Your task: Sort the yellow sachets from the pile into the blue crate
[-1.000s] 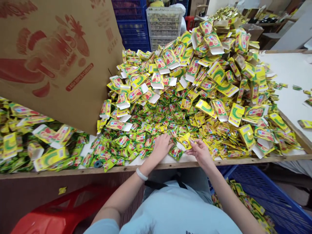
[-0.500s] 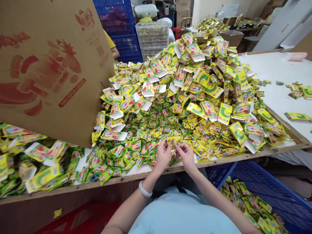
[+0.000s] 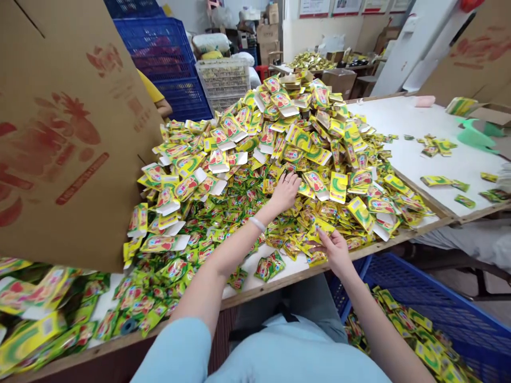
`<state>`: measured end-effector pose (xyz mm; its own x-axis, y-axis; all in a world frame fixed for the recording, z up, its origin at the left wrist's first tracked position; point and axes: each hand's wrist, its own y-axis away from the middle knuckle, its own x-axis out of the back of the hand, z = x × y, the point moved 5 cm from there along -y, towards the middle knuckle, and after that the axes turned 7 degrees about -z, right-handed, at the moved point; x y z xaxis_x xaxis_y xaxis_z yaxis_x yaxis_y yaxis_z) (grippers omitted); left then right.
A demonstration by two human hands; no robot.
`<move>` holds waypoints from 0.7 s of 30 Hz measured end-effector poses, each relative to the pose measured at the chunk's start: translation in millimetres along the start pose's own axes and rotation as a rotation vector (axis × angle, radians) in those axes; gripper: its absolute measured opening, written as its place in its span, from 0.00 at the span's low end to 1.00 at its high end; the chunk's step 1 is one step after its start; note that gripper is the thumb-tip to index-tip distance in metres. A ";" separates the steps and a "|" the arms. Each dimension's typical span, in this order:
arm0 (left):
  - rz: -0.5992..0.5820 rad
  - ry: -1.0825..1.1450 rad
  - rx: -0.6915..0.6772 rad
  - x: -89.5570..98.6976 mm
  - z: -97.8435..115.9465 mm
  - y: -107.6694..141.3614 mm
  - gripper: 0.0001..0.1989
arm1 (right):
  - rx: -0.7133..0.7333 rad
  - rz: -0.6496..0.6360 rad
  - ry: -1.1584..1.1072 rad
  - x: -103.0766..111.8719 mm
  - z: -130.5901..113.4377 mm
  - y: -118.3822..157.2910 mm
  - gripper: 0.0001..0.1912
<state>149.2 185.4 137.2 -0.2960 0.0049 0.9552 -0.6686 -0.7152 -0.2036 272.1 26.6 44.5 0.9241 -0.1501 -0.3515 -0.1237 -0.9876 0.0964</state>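
My left hand (image 3: 285,190) reaches far into the heap. Its fingers are bent and slightly apart over the yellow packs, and the fingertips are partly hidden. In my right hand (image 3: 336,251), near the table's front edge, thumb and fingers pinch a small yellow sachet (image 3: 322,226). Around both hands lie loose yellow sachets (image 3: 293,247) and, to the left, green sachets with red fruit prints (image 3: 175,268). Above them rises a mound of yellow-green printed packets with white flaps (image 3: 287,141). Two green sachets (image 3: 269,266) rest on bare white tabletop at the front edge.
A large cardboard box (image 3: 72,159) with red fruit prints stands at left. Below the table at right, a blue crate (image 3: 435,303) holds several packets. Blue crates (image 3: 159,50) and a white crate (image 3: 223,77) stand behind. A person's arm (image 3: 159,103) shows behind the box.
My hands were together at the table's front edge; now the left has gone forward into the heap and the right has moved right with a yellow sachet. The view has turned rightward.
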 end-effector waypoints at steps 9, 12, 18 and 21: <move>-0.186 0.770 0.206 -9.7 -3.3 88.9 0.20 | 0.169 -0.004 0.153 10.1 -44.9 9.9 0.19; -0.303 1.144 0.253 -22.5 21.6 135.1 0.10 | 0.258 -0.125 0.201 -21.1 -65.0 1.0 0.16; -0.308 1.461 0.346 -22.3 55.6 169.2 0.16 | 0.442 -0.426 0.598 -77.8 -77.3 -6.3 0.12; -0.317 1.432 0.360 -23.8 56.5 176.6 0.17 | 0.419 -0.632 0.827 -82.0 -77.4 2.5 0.14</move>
<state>76.7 19.5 90.6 -0.7134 0.6928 -0.1058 -0.6953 -0.6810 0.2298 224.1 40.0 145.7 0.8004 0.3063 0.5154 0.4847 -0.8365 -0.2556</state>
